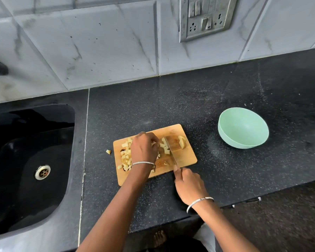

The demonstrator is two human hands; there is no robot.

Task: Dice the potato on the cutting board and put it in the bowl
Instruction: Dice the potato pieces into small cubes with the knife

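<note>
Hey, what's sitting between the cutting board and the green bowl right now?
Nothing. In the head view, only bare black speckled countertop separates the cutting board from the green bowl.

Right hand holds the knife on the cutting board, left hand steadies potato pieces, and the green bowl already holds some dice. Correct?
Not the bowl: the head view shows the green bowl empty, with the potato pieces on the cutting board. The right hand does hold the knife, and the left hand steadies pieces.
</note>
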